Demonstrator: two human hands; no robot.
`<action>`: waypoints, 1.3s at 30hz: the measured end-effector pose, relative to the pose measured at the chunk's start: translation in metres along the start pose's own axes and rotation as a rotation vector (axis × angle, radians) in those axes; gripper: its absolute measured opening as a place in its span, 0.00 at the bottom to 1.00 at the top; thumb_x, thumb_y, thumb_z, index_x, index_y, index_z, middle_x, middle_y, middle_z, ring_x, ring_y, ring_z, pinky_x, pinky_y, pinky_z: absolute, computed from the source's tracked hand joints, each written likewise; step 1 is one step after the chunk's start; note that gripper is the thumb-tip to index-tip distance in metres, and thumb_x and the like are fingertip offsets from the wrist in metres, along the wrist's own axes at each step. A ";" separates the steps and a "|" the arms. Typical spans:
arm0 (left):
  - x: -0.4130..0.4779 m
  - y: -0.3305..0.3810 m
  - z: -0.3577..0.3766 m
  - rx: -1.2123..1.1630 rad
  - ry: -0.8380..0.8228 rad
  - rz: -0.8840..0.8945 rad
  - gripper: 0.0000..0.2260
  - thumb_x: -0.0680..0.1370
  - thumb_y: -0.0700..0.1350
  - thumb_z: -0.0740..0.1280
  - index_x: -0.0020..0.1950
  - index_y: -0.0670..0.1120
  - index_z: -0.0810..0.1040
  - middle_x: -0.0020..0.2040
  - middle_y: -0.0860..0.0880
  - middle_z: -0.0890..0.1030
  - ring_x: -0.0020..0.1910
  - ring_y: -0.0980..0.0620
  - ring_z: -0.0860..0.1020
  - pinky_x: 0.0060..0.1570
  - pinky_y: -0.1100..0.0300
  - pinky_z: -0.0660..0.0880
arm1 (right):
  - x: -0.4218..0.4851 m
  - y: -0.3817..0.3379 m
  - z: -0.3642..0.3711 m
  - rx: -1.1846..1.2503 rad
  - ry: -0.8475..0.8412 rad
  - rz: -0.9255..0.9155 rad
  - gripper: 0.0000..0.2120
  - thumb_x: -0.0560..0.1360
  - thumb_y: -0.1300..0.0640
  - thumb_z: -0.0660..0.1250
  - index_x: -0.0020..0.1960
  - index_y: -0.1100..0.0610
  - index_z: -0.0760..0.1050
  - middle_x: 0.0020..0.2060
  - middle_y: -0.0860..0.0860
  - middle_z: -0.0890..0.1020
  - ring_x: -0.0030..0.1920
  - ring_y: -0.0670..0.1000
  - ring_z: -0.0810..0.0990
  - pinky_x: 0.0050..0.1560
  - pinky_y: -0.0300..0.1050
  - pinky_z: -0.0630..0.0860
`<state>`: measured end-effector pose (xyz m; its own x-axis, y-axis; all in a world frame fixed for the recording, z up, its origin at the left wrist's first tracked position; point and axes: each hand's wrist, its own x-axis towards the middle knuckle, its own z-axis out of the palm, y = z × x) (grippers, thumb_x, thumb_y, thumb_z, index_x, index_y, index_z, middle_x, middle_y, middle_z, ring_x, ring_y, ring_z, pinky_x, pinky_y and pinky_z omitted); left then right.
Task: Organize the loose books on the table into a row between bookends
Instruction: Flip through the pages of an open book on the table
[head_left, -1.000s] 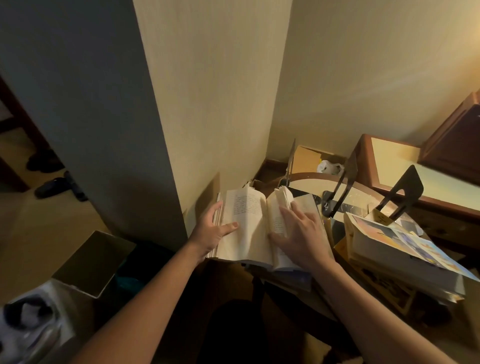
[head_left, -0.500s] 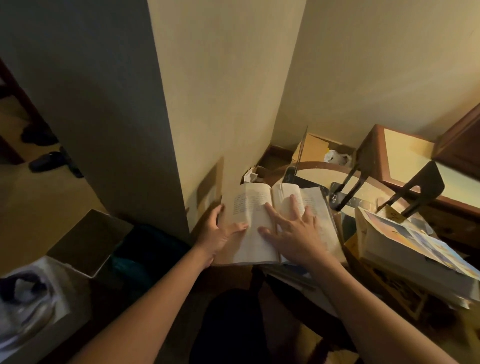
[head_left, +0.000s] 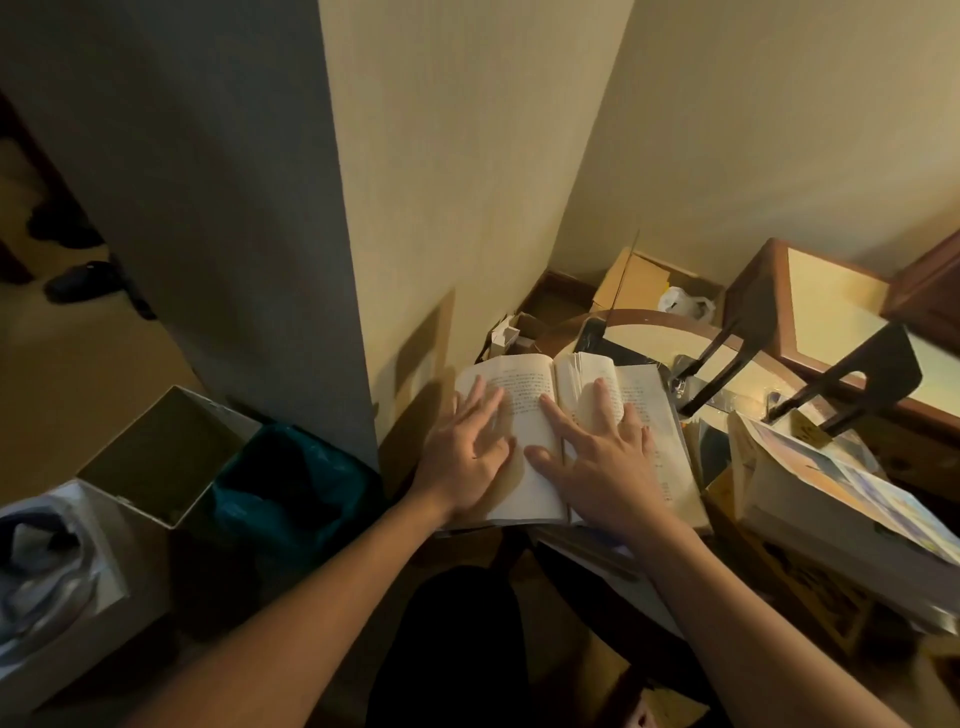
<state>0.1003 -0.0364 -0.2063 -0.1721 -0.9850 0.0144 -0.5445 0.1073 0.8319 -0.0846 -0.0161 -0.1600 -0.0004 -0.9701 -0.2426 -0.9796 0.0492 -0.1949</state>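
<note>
Nearest, the left hand (head_left: 467, 452) and right hand (head_left: 608, 467) lie flat on the open book (head_left: 524, 387) at the near-left edge of the table (head_left: 644, 315), each grip wide, pinching nothing. Best to fold it shut squarely, pages uncreased, before standing it upright by the black bookends (head_left: 878, 364) beyond.

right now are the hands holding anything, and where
Nothing is gripped: the left hand and right hand press flat on pages of the open book.
</note>
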 end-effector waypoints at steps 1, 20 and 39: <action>0.003 0.000 0.003 0.106 0.001 0.051 0.25 0.83 0.54 0.58 0.80 0.56 0.58 0.81 0.57 0.53 0.80 0.53 0.47 0.77 0.48 0.44 | 0.000 0.000 0.000 -0.002 0.000 0.003 0.32 0.73 0.22 0.49 0.73 0.22 0.40 0.79 0.47 0.32 0.78 0.67 0.35 0.73 0.69 0.35; -0.023 0.028 0.008 0.004 -0.053 -0.162 0.20 0.86 0.52 0.54 0.78 0.52 0.66 0.73 0.49 0.72 0.70 0.50 0.72 0.65 0.64 0.66 | -0.006 -0.007 -0.002 -0.046 0.031 -0.004 0.32 0.75 0.25 0.47 0.75 0.27 0.41 0.79 0.49 0.32 0.78 0.67 0.35 0.73 0.66 0.33; -0.020 0.009 0.009 -0.025 -0.095 -0.191 0.20 0.85 0.57 0.52 0.78 0.61 0.62 0.80 0.51 0.60 0.78 0.47 0.60 0.78 0.48 0.57 | -0.005 -0.005 0.001 -0.010 0.057 -0.015 0.28 0.77 0.26 0.42 0.75 0.26 0.39 0.79 0.49 0.33 0.78 0.66 0.35 0.71 0.64 0.29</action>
<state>0.0912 -0.0146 -0.2040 -0.1449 -0.9699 -0.1958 -0.5544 -0.0843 0.8280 -0.0792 -0.0115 -0.1588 0.0029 -0.9826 -0.1856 -0.9816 0.0326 -0.1883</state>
